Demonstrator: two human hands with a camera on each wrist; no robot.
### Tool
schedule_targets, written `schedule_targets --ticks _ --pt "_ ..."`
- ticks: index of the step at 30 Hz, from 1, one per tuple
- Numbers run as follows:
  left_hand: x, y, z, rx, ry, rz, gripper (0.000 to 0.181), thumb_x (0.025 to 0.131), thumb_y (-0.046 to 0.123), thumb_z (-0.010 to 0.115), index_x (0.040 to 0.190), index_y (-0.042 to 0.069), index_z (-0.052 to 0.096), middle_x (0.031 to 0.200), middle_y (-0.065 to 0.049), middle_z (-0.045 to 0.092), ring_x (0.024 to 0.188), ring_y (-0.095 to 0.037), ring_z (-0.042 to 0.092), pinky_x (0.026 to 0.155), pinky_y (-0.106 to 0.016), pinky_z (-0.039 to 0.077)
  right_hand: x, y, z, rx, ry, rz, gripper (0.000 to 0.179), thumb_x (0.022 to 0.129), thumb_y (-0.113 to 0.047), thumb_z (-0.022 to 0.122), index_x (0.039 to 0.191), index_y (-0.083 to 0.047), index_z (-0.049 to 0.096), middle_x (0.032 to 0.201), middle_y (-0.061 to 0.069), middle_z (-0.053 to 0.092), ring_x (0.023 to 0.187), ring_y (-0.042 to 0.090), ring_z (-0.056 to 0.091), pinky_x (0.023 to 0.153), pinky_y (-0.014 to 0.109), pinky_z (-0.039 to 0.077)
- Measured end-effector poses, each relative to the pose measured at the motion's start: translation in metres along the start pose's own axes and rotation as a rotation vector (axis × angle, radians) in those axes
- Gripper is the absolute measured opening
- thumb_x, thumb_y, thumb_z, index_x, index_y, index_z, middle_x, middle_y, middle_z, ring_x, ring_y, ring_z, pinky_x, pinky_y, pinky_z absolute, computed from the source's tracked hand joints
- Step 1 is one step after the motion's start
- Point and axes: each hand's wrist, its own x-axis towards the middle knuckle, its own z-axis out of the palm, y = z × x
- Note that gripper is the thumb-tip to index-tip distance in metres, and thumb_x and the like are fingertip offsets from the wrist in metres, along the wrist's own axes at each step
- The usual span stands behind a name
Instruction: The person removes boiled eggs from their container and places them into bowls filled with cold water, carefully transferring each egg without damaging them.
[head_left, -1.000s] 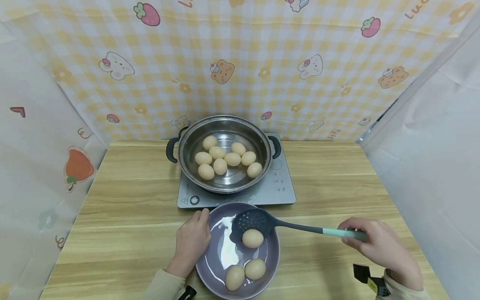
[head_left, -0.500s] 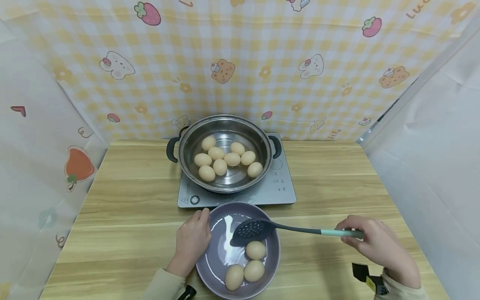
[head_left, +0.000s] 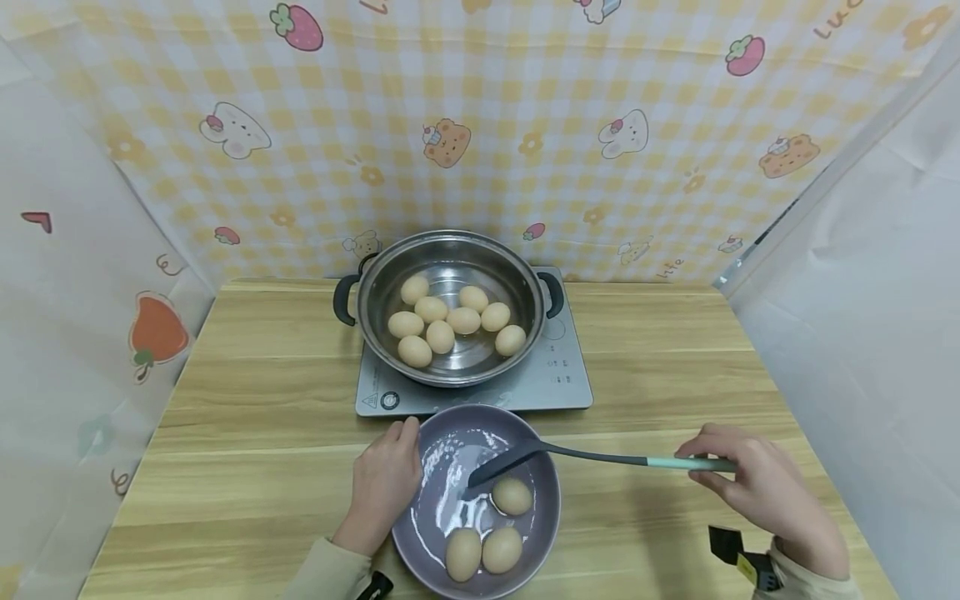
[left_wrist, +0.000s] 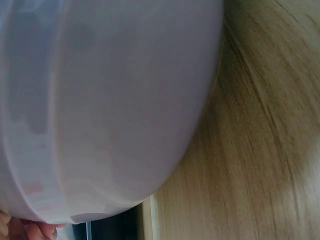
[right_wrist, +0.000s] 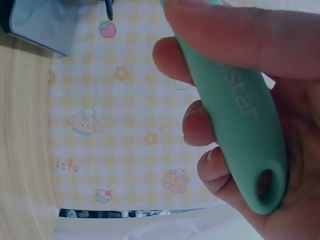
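My left hand grips the left rim of a purple-grey bowl. The bowl's outer wall fills much of the left wrist view, a few fingertips showing at its lower corner. Three light-brown eggs lie inside: one egg at the right, the other two nearer the front. My right hand holds a skimmer by its mint-green handle, thumb over it and fingers curled beneath. The skimmer's dark head is turned edge-on above the bowl, carrying no egg.
Behind the bowl, a steel pot with black side handles holds several eggs in water. It stands on a grey induction cooktop. A yellow-checked cloth hangs behind the wooden table, with white sheets at both sides.
The skimmer's head has tipped from facing up to edge-on, and the egg on it has slid into the bowl. The bowl's other eggs shifted slightly. My left hand has stayed at the rim.
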Motion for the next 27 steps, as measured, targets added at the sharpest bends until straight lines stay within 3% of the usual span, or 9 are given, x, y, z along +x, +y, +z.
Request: schedule_targets --ticks 4,9,15,27 --pt "0.000 0.000 0.000 0.002 -0.009 -0.005 0.010 0.078 0.006 0.057 0.078 0.007 0.047 0.059 -0.002 0.043 0.040 -0.019 0.041 0.033 -0.029 0.027 0.000 0.000 -0.003 0.057 0.004 0.002 0.045 0.056 0.007 0.076 0.083 -0.027 0.063 0.072 -0.018 0.056 0.061 -0.005 0.049 0.053 0.015 0.039" --pt "0.001 0.000 0.000 -0.004 -0.015 -0.014 0.009 0.078 0.006 0.058 0.078 0.006 0.048 0.060 -0.003 0.043 0.041 -0.019 0.042 0.034 -0.029 0.028 0.001 -0.001 -0.005 0.150 -0.004 0.059 0.039 0.066 0.007 0.073 0.089 -0.022 0.062 0.075 -0.014 0.057 0.063 0.000 0.049 0.054 0.020 0.040" --pt "0.001 0.000 -0.001 -0.002 -0.025 -0.016 0.010 0.078 0.006 0.058 0.077 0.006 0.048 0.059 -0.002 0.043 0.041 -0.017 0.041 0.034 -0.028 0.028 0.007 -0.003 0.000 0.182 0.020 0.085 0.031 0.077 0.006 0.065 0.097 -0.015 0.057 0.071 -0.010 0.051 0.056 0.001 0.043 0.050 0.020 0.035" --pt "0.000 0.001 0.000 -0.013 -0.027 -0.026 0.011 0.078 0.007 0.058 0.077 0.007 0.047 0.060 -0.001 0.042 0.042 -0.018 0.041 0.034 -0.029 0.028 0.043 -0.028 0.031 0.173 0.098 0.092 0.027 0.079 0.006 0.063 0.100 -0.008 0.053 0.070 -0.008 0.051 0.052 -0.001 0.037 0.045 0.021 0.032"
